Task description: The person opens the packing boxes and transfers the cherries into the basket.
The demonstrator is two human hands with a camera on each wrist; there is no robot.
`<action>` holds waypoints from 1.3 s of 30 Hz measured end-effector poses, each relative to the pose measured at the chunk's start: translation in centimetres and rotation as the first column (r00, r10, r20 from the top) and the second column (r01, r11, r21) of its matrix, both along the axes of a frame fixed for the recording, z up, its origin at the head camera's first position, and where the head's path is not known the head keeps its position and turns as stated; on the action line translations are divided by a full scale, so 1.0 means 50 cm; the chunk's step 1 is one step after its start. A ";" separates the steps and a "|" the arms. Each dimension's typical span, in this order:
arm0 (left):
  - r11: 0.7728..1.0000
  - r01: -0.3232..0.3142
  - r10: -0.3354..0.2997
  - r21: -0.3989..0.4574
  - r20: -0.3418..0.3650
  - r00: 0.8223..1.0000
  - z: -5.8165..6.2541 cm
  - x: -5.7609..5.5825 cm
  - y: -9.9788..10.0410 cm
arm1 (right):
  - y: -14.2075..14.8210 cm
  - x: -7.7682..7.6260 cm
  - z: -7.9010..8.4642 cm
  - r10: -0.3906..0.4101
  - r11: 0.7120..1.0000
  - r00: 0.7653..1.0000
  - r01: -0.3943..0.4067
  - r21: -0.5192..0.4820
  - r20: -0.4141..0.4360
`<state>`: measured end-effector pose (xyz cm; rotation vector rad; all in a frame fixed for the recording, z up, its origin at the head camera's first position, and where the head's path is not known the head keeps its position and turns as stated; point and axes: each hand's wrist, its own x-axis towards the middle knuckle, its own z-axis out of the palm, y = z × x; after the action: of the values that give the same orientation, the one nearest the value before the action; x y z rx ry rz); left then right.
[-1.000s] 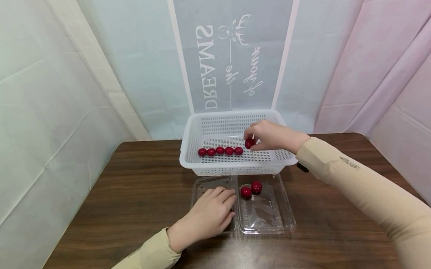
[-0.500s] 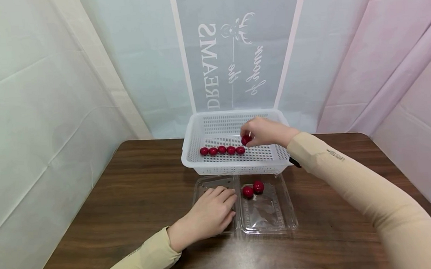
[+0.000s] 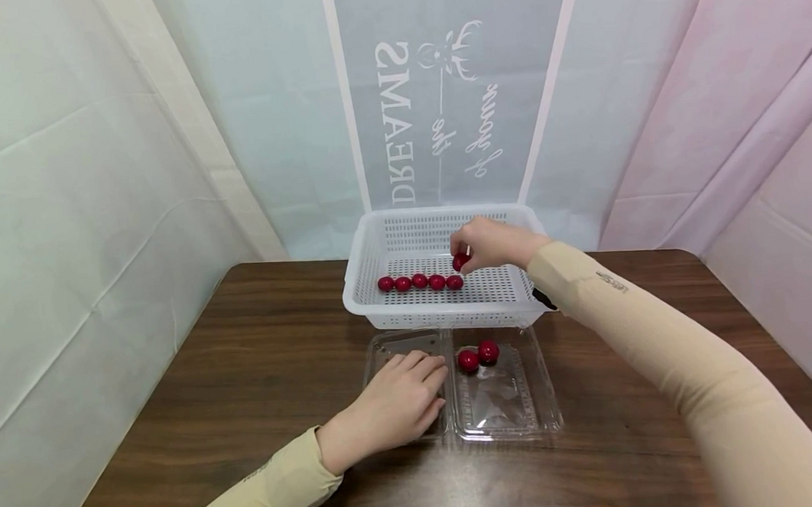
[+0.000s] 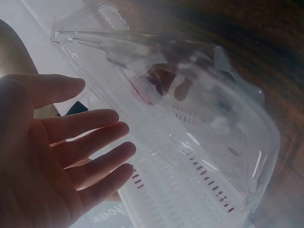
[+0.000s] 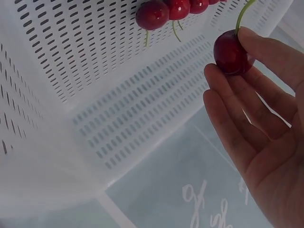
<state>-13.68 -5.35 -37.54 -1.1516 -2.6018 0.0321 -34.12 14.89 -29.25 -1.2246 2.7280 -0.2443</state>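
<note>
Over the white basket, my right hand (image 3: 498, 242) pinches a dark red cherry (image 5: 231, 52) between thumb and fingertips, its green stem pointing up in the right wrist view. Several more cherries (image 3: 419, 281) lie in a row on the basket floor, just left of that hand. In front of the basket, a clear plastic clamshell box (image 3: 495, 413) lies opened flat. Two cherries (image 3: 478, 356) sit in its right half. My left hand (image 3: 393, 403) rests over the left half, fingers fairly straight in the left wrist view and gripping nothing; exact contact with the plastic is hard to see.
The white perforated basket (image 3: 374, 310) stands at the back of the brown wooden table (image 3: 246, 354), against a printed cloth (image 3: 397, 93). White cloth walls (image 3: 87, 224) close in both sides. The basket's front rim stands between it and the clear box.
My right hand has moved a little left and back over the basket, keeping the pinched cherry, towards the row's right end. My left hand has stayed in place. The view has shifted slightly.
</note>
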 end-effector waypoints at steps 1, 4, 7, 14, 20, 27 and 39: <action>1.000 0.000 0.000 -0.001 -0.001 1.000 0.000 0.000 0.000 | -0.001 -0.003 -0.001 -0.007 1.000 1.000 0.007 0.003 0.005; 1.000 0.002 -0.002 -0.006 -0.004 1.000 0.000 0.000 0.000 | -0.004 -0.010 -0.005 -0.027 1.000 0.999 0.026 0.016 0.021; 1.000 0.002 -0.002 -0.007 -0.007 1.000 -0.001 0.000 0.000 | -0.006 -0.016 -0.008 -0.041 0.999 0.999 0.040 0.030 0.035; 1.000 0.007 -0.007 -0.002 -0.009 1.000 0.000 -0.001 0.000 | -0.010 -0.035 -0.018 -0.088 0.994 0.993 0.083 0.067 0.074; 1.000 0.009 -0.009 -0.003 -0.005 1.000 0.000 -0.002 -0.001 | -0.018 -0.049 -0.022 -0.116 0.991 0.988 0.108 0.076 0.101; 1.000 0.013 -0.013 0.002 -0.003 1.000 0.000 -0.004 -0.002 | -0.027 -0.058 -0.023 -0.160 0.983 0.981 0.149 0.107 0.106; 1.000 0.012 -0.012 -0.003 -0.009 1.000 -0.001 -0.004 -0.001 | -0.042 -0.064 -0.031 -0.202 0.971 0.972 0.183 0.155 0.122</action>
<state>-13.89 -5.38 -37.59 -1.1658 -2.5874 0.0383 -37.34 12.77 -30.80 -0.8730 2.6920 -0.1441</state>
